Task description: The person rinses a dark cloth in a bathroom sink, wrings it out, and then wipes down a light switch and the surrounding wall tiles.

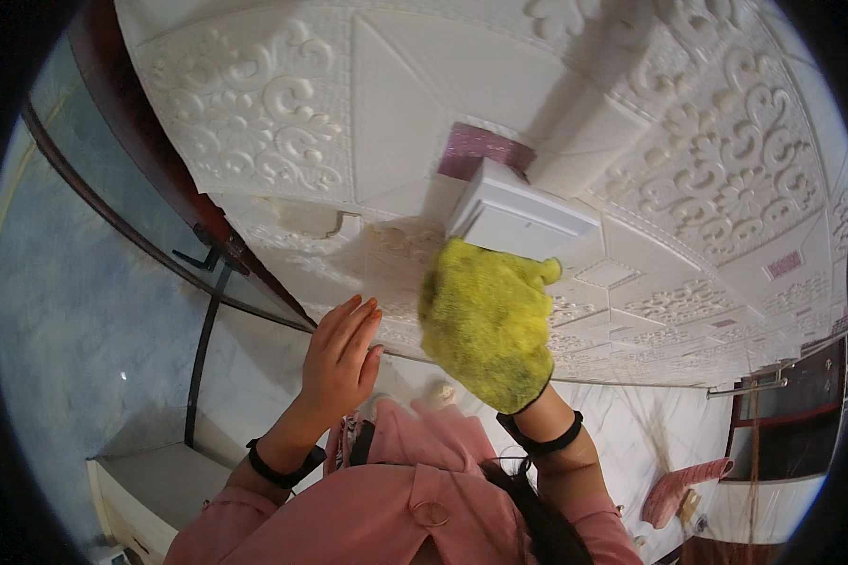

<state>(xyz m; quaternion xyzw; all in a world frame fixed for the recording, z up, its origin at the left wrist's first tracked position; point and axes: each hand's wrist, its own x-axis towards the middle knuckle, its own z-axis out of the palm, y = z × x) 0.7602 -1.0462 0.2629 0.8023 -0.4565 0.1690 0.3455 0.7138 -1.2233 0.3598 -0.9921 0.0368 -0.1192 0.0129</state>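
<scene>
My right hand (490, 330) wears a fuzzy yellow-green cleaning mitt (485, 315) with greyish smudges. Its upper end meets the lower edge of a white wall-switch box (523, 221) that juts from the wall, and the thumb part sticks out to the right. Inside the mitt the fingers are hidden, so their pose does not show. My left hand (341, 358) is bare, with its fingers stretched out and nothing in it. It hovers left of the mitt, beside the lower wall; whether it touches the wall I cannot tell. Both wrists carry black bands.
White embossed panels (245, 113) cover the wall, with a chipped patch (320, 221) left of the switch box. A dark red door frame (151, 141) with a handle (198, 259) stands at left. A white cabinet (151, 490) is lower left. A pink slipper-like item (678, 490) lies at lower right.
</scene>
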